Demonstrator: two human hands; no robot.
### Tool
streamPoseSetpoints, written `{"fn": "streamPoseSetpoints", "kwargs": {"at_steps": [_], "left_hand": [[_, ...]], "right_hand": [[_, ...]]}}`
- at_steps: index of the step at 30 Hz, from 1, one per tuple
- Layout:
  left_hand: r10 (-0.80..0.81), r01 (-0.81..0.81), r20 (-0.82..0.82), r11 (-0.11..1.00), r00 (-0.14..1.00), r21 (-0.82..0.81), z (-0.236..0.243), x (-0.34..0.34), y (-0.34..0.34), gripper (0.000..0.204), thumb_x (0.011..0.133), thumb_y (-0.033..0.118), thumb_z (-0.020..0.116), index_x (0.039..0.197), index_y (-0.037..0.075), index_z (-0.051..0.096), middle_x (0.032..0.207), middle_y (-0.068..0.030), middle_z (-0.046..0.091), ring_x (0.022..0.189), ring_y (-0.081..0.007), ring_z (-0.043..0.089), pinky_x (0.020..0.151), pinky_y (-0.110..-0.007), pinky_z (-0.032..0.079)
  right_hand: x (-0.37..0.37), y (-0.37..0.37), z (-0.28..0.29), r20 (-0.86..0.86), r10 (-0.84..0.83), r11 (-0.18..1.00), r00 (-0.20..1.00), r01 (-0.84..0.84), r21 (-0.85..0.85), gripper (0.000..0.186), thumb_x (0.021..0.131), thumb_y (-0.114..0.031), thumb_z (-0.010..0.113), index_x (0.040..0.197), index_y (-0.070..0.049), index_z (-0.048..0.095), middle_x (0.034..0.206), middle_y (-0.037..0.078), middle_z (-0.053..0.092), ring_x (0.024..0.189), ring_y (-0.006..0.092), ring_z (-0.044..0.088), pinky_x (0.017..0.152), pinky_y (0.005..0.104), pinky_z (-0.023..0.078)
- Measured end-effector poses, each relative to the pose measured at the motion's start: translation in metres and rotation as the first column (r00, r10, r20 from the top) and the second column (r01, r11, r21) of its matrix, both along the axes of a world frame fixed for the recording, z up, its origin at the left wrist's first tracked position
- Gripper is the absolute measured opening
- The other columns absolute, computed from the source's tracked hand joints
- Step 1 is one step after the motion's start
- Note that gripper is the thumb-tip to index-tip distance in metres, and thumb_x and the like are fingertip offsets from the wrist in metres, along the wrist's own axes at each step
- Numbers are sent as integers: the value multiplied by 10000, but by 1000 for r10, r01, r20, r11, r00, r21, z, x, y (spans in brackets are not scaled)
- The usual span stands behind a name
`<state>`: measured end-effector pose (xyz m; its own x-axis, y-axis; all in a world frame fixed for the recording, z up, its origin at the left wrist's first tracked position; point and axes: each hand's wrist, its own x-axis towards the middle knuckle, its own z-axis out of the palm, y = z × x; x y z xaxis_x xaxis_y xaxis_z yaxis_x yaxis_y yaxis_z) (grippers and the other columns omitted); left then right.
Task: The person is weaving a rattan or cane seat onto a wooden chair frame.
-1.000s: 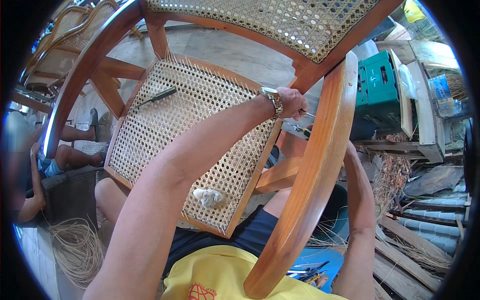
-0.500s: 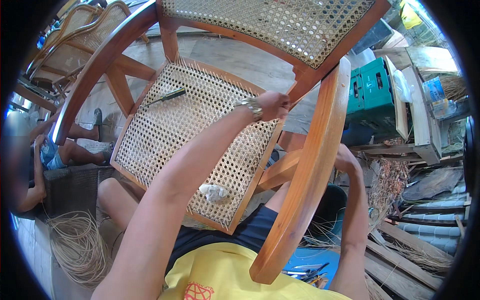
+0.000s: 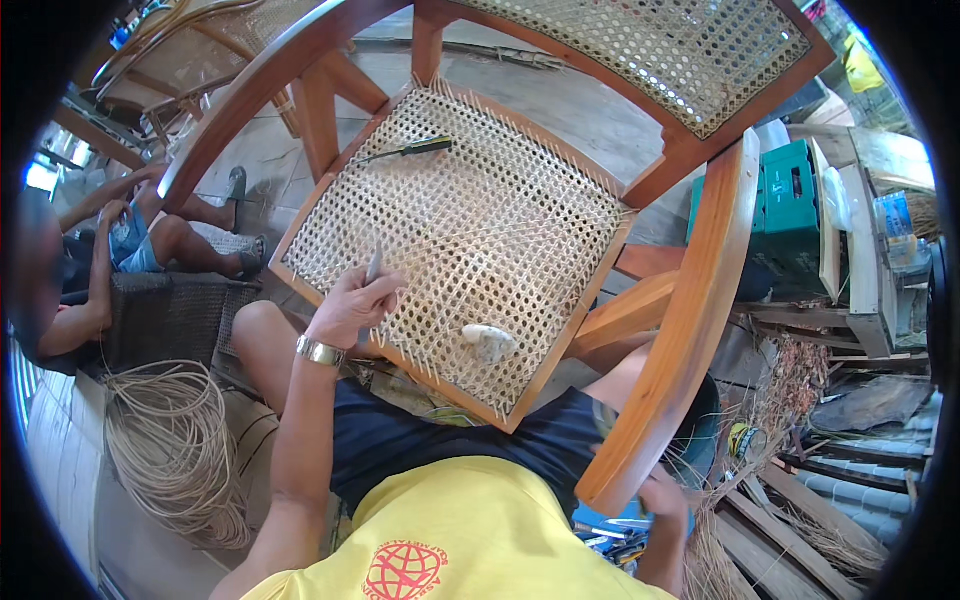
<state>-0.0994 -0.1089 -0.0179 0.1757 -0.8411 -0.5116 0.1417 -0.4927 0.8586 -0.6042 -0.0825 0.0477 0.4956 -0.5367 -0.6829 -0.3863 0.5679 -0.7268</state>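
A wooden armchair with a woven cane seat (image 3: 470, 230) stands in front of me, cane ends sticking out along the far edge. My left hand (image 3: 352, 305) is closed at the near left edge of the seat, with a small pointed grey tool (image 3: 375, 264) rising from its fingers. My right hand (image 3: 664, 495) is low beneath the front end of the armrest (image 3: 690, 350), beside a blue surface with several hand tools (image 3: 610, 540). Its fingers are mostly hidden. On the cane lie a dark-handled screwdriver-like tool (image 3: 425, 146) and a whitish lump (image 3: 490, 343).
A coil of cane (image 3: 175, 450) lies at the left, near a seated person (image 3: 100, 250). More cane chairs (image 3: 215, 50) stand behind. Green crates (image 3: 785, 205), a wooden bench (image 3: 868, 260) and planks (image 3: 790, 540) with loose strands fill the right side.
My left hand has moved from the seat's right edge to its near left edge and now has a pointed tool. My right hand has come down toward the tools. The view has shifted.
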Motion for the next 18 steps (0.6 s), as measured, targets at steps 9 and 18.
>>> {"fn": "streamPoseSetpoints", "kwargs": {"at_steps": [9,18], "left_hand": [[310,-563,-548,733,777,-383,19,26,76,160,1053,238,573,1083,90,625,700,38,538,495,-30,370,468,-217,272],[423,-560,-421,778,802,-286,11,15,161,152,1071,242,530,1109,110,597,696,21,516,491,-37,336,462,-208,260]], "right_hand": [[198,-70,-25,-115,310,592,944,-286,-753,698,865,-438,751,1353,16,544,1093,160,634,1077,266,594,966,372,464],[319,-229,-78,-636,-63,-148,769,-637,-756,934,672,-604,835,1404,-159,464,1253,87,557,1203,280,523,1109,549,320]]}}
